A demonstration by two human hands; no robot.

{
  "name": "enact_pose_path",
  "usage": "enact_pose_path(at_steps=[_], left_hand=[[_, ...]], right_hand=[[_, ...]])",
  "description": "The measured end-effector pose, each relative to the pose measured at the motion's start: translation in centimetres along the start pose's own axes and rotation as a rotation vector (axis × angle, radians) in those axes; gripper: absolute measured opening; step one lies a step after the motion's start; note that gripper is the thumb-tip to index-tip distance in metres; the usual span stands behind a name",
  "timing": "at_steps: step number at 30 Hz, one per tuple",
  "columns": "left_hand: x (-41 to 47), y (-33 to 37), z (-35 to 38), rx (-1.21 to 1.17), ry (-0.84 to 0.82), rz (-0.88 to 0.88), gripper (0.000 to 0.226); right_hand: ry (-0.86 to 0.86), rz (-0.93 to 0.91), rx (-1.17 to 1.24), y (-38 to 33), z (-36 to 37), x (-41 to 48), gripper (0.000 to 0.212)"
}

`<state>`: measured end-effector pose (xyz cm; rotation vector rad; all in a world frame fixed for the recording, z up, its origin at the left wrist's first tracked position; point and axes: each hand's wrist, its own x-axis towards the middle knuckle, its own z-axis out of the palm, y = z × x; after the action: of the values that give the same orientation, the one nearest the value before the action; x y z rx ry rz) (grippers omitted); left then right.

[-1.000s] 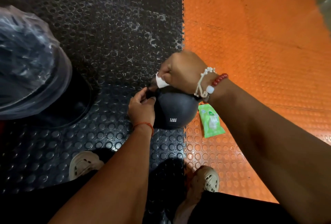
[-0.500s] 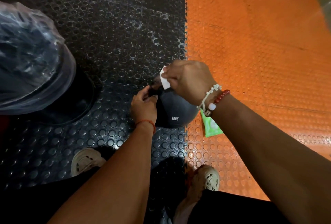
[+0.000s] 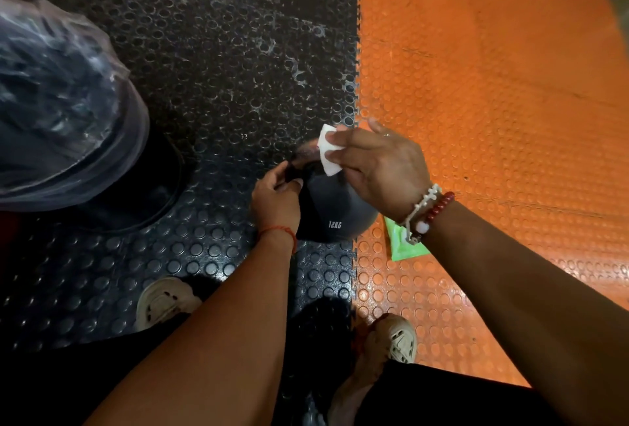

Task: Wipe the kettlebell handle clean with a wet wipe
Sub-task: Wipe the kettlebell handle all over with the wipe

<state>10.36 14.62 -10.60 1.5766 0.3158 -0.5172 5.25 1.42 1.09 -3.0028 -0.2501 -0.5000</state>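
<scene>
A black kettlebell [image 3: 332, 211] marked 12KG stands on the studded floor at the seam between black and orange mats. My left hand [image 3: 275, 197] grips its left side at the base of the handle [image 3: 303, 158]. My right hand [image 3: 381, 170] hovers over the top, pinching a folded white wet wipe [image 3: 327, 149] between thumb and fingers; the wipe hangs just above the handle, whose far part is dark and partly hidden. A green wipe packet [image 3: 403, 247] lies on the orange mat right of the kettlebell, half under my right wrist.
A bin with a clear plastic liner [image 3: 58, 102] stands at the left on a black round base. My two light shoes [image 3: 163, 299] [image 3: 401, 337] are near the bottom. Orange mat [image 3: 493, 102] spreads to the right, black mat [image 3: 221, 34] ahead.
My right hand has lifted off the handle and opened its fist, now holding the wipe by the fingertips above it. The left hand stays on the kettlebell.
</scene>
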Motion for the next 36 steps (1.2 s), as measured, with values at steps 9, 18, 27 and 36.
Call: enact_pose_path(at_steps=[9, 18, 27, 36], left_hand=[[0.2, -0.4, 0.0, 0.043, 0.001, 0.015, 0.036], [0.4, -0.5, 0.1, 0.039, 0.009, 0.003, 0.036], [0.1, -0.6, -0.1, 0.066, 0.012, 0.023, 0.036], [0.2, -0.6, -0.2, 0.057, 0.026, 0.020, 0.035]], right_hand=[[0.057, -0.092, -0.126, 0.1, 0.6, -0.9, 0.021], [0.251, -0.031, -0.119, -0.9, -0.1, -1.8, 0.016], [0.367, 1.451, 0.882, -5.2, 2.6, -2.8, 0.013], [0.818, 1.637, 2.147, -6.3, 4.6, 1.1, 0.022]])
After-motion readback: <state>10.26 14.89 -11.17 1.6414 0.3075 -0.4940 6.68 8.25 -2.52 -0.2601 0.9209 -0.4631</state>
